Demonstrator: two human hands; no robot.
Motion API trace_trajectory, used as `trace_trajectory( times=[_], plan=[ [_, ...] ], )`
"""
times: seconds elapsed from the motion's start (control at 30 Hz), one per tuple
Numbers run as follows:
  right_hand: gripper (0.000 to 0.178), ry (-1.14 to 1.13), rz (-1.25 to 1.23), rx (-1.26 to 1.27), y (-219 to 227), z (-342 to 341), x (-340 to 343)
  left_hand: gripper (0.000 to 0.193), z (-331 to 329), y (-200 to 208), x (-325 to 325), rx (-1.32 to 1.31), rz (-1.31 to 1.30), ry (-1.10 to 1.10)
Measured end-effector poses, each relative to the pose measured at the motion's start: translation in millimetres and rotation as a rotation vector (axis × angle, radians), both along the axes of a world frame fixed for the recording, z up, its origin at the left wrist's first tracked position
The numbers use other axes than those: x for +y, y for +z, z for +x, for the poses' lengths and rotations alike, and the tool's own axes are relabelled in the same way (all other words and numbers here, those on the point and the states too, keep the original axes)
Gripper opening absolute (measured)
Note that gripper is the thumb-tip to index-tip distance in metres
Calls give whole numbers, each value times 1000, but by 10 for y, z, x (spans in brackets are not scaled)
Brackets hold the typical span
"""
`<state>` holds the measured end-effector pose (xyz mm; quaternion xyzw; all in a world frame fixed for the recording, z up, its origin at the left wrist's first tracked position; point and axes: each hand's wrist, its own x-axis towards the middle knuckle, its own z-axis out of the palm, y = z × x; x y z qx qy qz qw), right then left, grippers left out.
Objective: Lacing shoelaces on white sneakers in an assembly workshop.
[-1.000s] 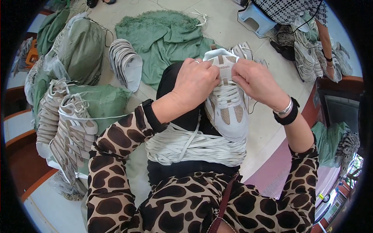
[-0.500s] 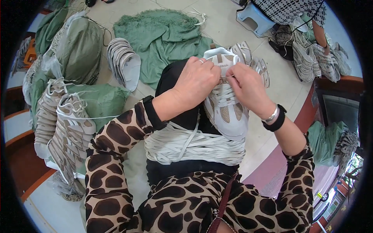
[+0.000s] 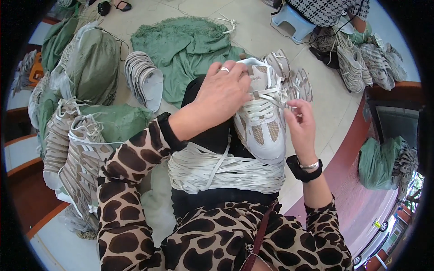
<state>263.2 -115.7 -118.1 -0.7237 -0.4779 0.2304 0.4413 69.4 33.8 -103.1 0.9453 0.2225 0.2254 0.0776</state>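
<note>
A white and beige sneaker (image 3: pixel 267 142) rests toe toward me at my right knee, its white shoelace (image 3: pixel 257 111) threaded across the front. My left hand (image 3: pixel 219 100) is closed at the left edge of the sneaker's opening, gripping it by the upper; some fingertips are hidden. Off the sneaker's right side, my right hand (image 3: pixel 300 122) pinches the lace between thumb and forefinger, near the upper eyelets. Across my lap lies a thick bundle of white laces (image 3: pixel 235 174).
Stacked shoe uppers (image 3: pixel 81 158) stand at left beside a full green sack (image 3: pixel 92 63). More nested uppers (image 3: pixel 142 74) sit by a spread green cloth (image 3: pixel 190 49). Another person sits near a blue stool (image 3: pixel 294 22) at the far right, among heaped uppers (image 3: pixel 352 65).
My right hand has moved down and to the right, away from the tongue. My left hand has shifted slightly left, and the hands are farther apart.
</note>
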Motion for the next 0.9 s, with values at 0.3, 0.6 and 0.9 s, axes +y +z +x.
trace_trajectory(
  times=[0.3, 0.6, 0.9],
  plan=[
    [6, 87, 4, 196, -62, 48, -59, 12, -1384, -19, 444, 134, -87, 408],
    [12, 229, -40, -91, 83, 146, -175, 18, -3919, 138, 206, 737, 41, 1308],
    [18, 328, -264, -363, 422, 503, -277, 20, -4474, -374, 239, -177, -856, 1310]
  ],
)
